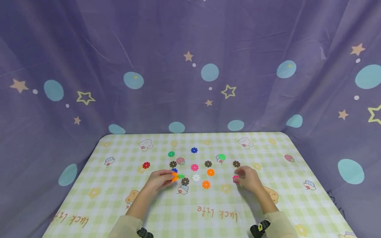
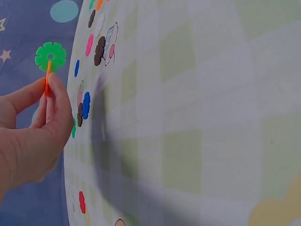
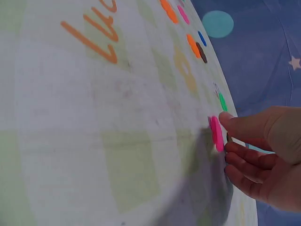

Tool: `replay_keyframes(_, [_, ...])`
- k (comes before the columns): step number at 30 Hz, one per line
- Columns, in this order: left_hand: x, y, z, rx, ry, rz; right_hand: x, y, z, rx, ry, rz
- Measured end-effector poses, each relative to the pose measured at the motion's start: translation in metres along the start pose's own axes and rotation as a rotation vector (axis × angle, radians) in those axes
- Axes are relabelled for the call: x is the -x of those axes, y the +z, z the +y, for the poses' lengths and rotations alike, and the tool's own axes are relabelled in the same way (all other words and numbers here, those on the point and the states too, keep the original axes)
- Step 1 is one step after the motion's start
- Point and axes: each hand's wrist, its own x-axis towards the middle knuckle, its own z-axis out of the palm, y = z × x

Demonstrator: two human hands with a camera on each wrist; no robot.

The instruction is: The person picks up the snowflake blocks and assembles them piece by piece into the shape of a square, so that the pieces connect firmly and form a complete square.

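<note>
My left hand pinches an orange snowflake disc between thumb and fingers, above the table. A green snowflake disc is slotted into it, standing crosswise at its far edge. On the right, my right hand hovers low at a pink snowflake disc, which lies on the cloth. Its thumb is beside the disc's upper edge and the other fingers are spread apart from the thumb; whether they touch the disc is hard to tell. A brown disc lies just beyond this hand.
Several loose discs lie between the hands, among them a white one, an orange one and a brown one. A red disc lies at the left. A purple curtain hangs behind the checked tablecloth.
</note>
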Motion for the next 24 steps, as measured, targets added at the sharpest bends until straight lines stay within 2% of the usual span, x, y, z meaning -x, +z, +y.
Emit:
replay_keyframes(5, [-0.001, -0.001, -0.002, 0.0, -0.005, 0.001, 0.004, 0.0, 0.006, 0.02, 0.041, -0.014])
replay_keyframes(10, [-0.002, -0.001, -0.006, 0.004, -0.002, 0.001, 0.005, 0.004, 0.009, -0.003, 0.041, 0.021])
replay_keyframes(19, [-0.002, 0.002, -0.008, -0.007, -0.008, -0.008, 0.007, 0.017, 0.004, -0.159, 0.043, 0.147])
replay_keyframes(24, [-0.002, 0.005, -0.007, -0.015, -0.011, -0.019, 0.009, 0.024, -0.005, -0.221, 0.047, 0.181])
